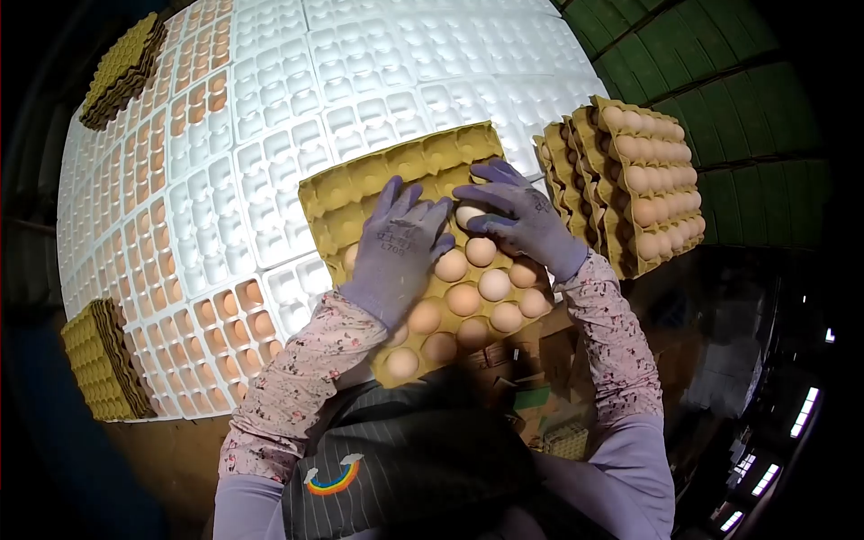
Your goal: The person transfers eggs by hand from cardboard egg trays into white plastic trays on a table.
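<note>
Both hands wear purple-grey gloves and are over a yellow-brown pulp egg tray [400, 180] lying tilted in front of me. My right hand [526, 220] is curled round a pale egg [468, 216], forefinger above it and thumb below. Palm down, my left hand [396, 252] covers the tray's left part. Its fingers bend over the cups, and whatever lies under them is hidden. Brown eggs [463, 299] fill the tray's near cups, while its far rows show bare cups. Another egg [351, 258] peeks out beside my left hand.
White plastic egg trays [279, 99] spread across the surface beyond, those on the left holding brown eggs [238, 324]. A stack of egg-filled pulp trays [630, 184] leans at right. Stacked pulp trays [94, 360] stand at left, with another pile [126, 67] at the far left.
</note>
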{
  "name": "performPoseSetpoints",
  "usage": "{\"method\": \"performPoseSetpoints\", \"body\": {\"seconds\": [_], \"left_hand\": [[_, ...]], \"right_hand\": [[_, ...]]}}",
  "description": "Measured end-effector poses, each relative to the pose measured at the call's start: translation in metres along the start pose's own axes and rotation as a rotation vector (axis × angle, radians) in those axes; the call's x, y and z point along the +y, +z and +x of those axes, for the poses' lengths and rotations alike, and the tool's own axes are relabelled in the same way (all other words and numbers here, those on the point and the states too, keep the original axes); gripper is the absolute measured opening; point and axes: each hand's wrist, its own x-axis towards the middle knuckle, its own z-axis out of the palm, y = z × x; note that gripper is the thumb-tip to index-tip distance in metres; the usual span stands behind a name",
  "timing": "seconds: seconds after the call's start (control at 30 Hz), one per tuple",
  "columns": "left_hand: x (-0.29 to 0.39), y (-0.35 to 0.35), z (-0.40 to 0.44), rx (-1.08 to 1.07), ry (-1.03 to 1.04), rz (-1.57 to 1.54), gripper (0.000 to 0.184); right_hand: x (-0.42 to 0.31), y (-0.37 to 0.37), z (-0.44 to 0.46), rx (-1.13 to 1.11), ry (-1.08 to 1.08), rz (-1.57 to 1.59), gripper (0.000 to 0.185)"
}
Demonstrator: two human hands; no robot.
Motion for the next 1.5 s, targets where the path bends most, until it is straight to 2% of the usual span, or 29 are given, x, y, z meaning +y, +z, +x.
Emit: {"method": "performPoseSetpoints", "body": {"seconds": [0.07, 0.13, 0.2, 0.27, 0.3, 0.33, 0.4, 0.47, 0.53, 0.57, 0.6, 0.67, 0.7, 0.73, 0.8, 0.83, 0.87, 0.93, 0.97, 1.0, 1.07, 1.1, 1.13, 1.23, 1.3, 1.33, 1.43, 1.47, 1.5], "left_hand": [[-0.002, -0.018, -0.001, -0.025, -0.061, -0.173, 0.041], [0.008, -0.045, -0.009, 0.08, -0.428, -0.808, 0.037], [0.014, -0.072, -0.021, 0.119, -0.885, -1.376, 0.037], [0.005, -0.072, -0.04, -0.148, -0.929, -1.262, 0.041], [0.018, -0.069, -0.038, -0.111, -0.541, -0.621, 0.034], [0.038, -0.071, -0.038, -0.265, -0.582, -0.429, 0.032], [0.047, -0.043, -0.052, -0.219, -0.453, 0.09, 0.041], [0.043, -0.037, -0.056, -0.214, -0.456, 0.069, 0.047], [0.037, -0.041, -0.055, -0.205, -0.483, -0.085, 0.044], [0.038, -0.052, -0.05, -0.229, -0.647, -0.275, 0.041], [0.037, -0.061, -0.047, -0.226, -0.649, -0.272, 0.041], [0.035, -0.071, -0.041, -0.16, -0.783, -0.984, 0.038], [0.036, -0.069, -0.032, -0.106, -0.462, -0.699, 0.038], [0.047, -0.069, -0.026, -0.156, -0.503, -0.616, 0.033], [0.066, -0.047, -0.014, -0.164, -0.338, -0.013, 0.032], [0.072, -0.032, -0.011, -0.194, -0.323, 0.2, 0.036], [0.071, -0.025, -0.011, -0.188, -0.322, 0.199, 0.036], [0.07, -0.017, -0.008, -0.309, -0.27, 0.353, 0.039], [0.068, -0.026, -0.006, -0.345, -0.308, 0.261, 0.044], [0.061, -0.036, -0.01, -0.331, -0.317, 0.261, 0.044], [0.046, -0.053, -0.031, -0.291, -0.535, -0.729, 0.058], [0.041, -0.058, -0.043, -0.245, -0.699, -1.276, 0.068], [0.037, -0.064, -0.056, -0.193, -0.874, -1.671, 0.078], [0.025, -0.087, -0.075, -0.248, -0.871, -1.511, 0.072], [0.018, -0.095, -0.098, -0.095, -0.94, -1.631, 0.081], [0.006, -0.097, -0.113, -0.043, -0.923, -1.643, 0.077], [-0.041, -0.1, -0.174, 0.164, -0.831, -1.447, 0.065], [-0.062, -0.109, -0.196, 0.133, -0.997, -1.626, 0.061], [-0.084, -0.113, -0.217, 0.167, -1.025, -1.338, 0.058]], "right_hand": [[-0.001, -0.018, 0.001, 0.118, 0.268, 0.698, 0.034], [-0.004, -0.047, -0.003, 0.196, 0.436, 1.124, 0.034], [0.001, -0.047, 0.002, -0.005, 0.458, 0.314, 0.047], [-0.011, -0.043, 0.006, -0.235, 0.396, -0.497, 0.062], [-0.007, -0.026, 0.003, -0.217, 0.365, -0.567, 0.072], [-0.004, -0.023, 0.001, -0.218, 0.352, -0.559, 0.072], [-0.001, -0.032, -0.003, -0.17, 0.343, -0.405, 0.06], [0.005, -0.05, -0.012, -0.164, 0.332, -0.308, 0.053], [0.009, -0.063, -0.029, 0.015, 0.554, 1.197, 0.049], [0.011, -0.064, -0.036, 0.057, 0.408, 1.371, 0.055], [0.012, -0.063, -0.044, 0.084, 0.35, 1.38, 0.052], [0.022, -0.057, -0.045, -0.029, 0.211, 0.758, 0.051], [0.023, -0.052, -0.047, -0.071, 0.146, 0.48, 0.049], [0.021, -0.046, -0.046, -0.071, 0.143, 0.481, 0.049], [0.019, -0.038, -0.045, -0.142, -0.096, -0.374, 0.038], [0.022, -0.036, -0.042, -0.159, -0.096, -0.406, 0.041], [0.023, -0.036, -0.043, -0.158, -0.098, -0.412, 0.041], [0.024, -0.038, -0.046, -0.01, -0.031, -0.184, 0.04], [0.023, -0.043, -0.052, -0.015, 0.131, 0.144, 0.04], [0.02, -0.047, -0.056, -0.018, 0.118, 0.136, 0.04], [0.009, -0.048, -0.06, -0.029, 0.546, 1.116, 0.049], [0.006, -0.039, -0.061, -0.055, 0.464, 1.181, 0.066], [-0.003, -0.032, -0.059, -0.093, 0.559, 1.3, 0.066], [-0.059, -0.02, -0.038, -0.189, 0.545, 1.15, 0.065], [-0.09, -0.005, -0.021, -0.253, 0.53, 1.177, 0.062], [-0.098, 0.007, -0.011, -0.289, 0.516, 1.249, 0.06], [-0.173, 0.016, 0.035, -0.433, 0.679, 1.152, 0.055], [-0.194, 0.023, 0.05, -0.525, 0.785, 1.025, 0.053], [-0.201, 0.05, 0.058, -0.469, 0.603, 1.1, 0.049]]}}
